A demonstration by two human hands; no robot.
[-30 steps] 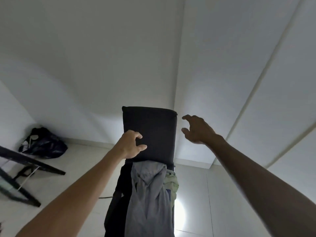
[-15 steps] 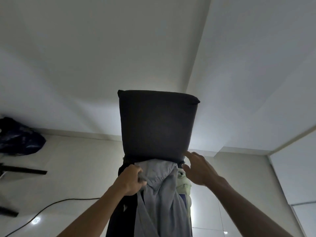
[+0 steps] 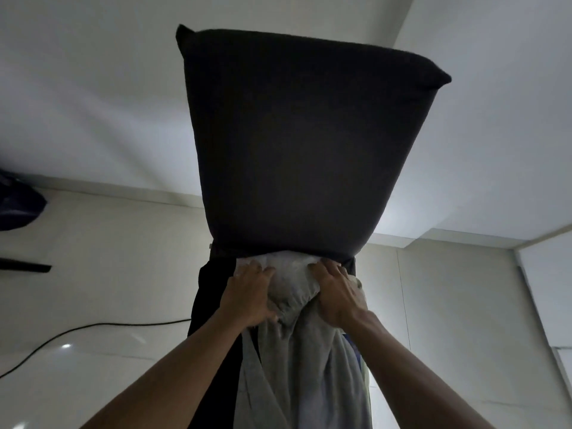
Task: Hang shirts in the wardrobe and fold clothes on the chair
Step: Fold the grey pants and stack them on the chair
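Both hands on the grey shirt at the chair

The left hand [image 3: 249,297] and right hand [image 3: 335,294] each had fingers clenched on the grey shirt [image 3: 297,351], bunched below the dark chair back [image 3: 297,144].

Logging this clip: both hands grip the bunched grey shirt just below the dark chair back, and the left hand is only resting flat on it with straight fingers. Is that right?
Not quite. The head view shows the left hand gripping the bunched grey fabric shirt with curled fingers, not resting flat. The right hand grips it too, just below the dark padded chair back.
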